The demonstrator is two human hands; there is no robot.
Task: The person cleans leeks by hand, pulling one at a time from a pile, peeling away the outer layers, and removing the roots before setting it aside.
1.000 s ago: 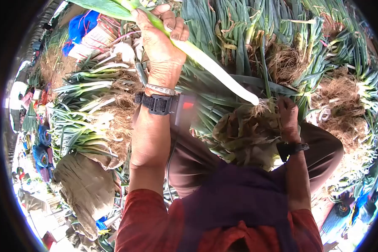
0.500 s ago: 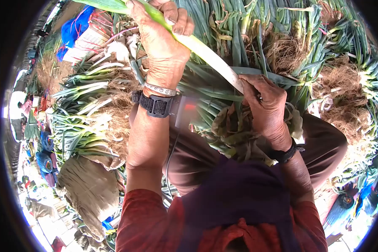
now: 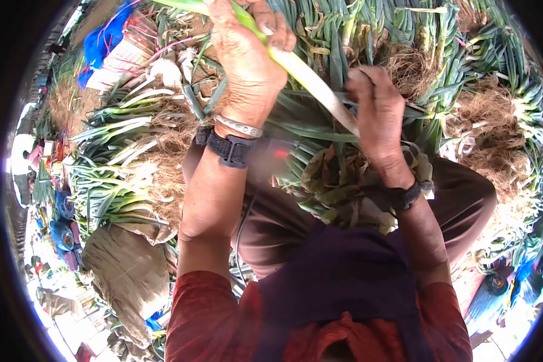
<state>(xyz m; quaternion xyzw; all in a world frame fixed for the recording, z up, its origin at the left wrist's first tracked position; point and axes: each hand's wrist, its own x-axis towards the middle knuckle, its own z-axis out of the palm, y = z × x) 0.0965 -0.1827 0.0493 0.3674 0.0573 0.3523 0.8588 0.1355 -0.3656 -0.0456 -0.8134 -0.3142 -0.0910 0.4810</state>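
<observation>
My left hand [image 3: 250, 57] is wrapped round a leek [image 3: 311, 81], thumb and fingers closed on its pale green middle. The leek slants down to the right, its green leaves running out past the top edge and its white end beside my right hand [image 3: 377, 114]. That right hand is slightly blurred, with curled fingers raised just above the white end; what they pinch, if anything, is hidden. Peeled, dry outer leaves [image 3: 329, 181] lie heaped below the right hand, between my knees.
Leeks with brown roots [image 3: 169, 157] are stacked along the left. More leek bunches [image 3: 416, 66] lie ahead and to the right. A brown cloth [image 3: 127, 271] lies at the lower left, and blue plastic [image 3: 102, 45] with pink ties is at the upper left.
My right hand has come off the leek's white tip and lifted upward, fingers curling. My left hand has shifted slightly right with the leek.
</observation>
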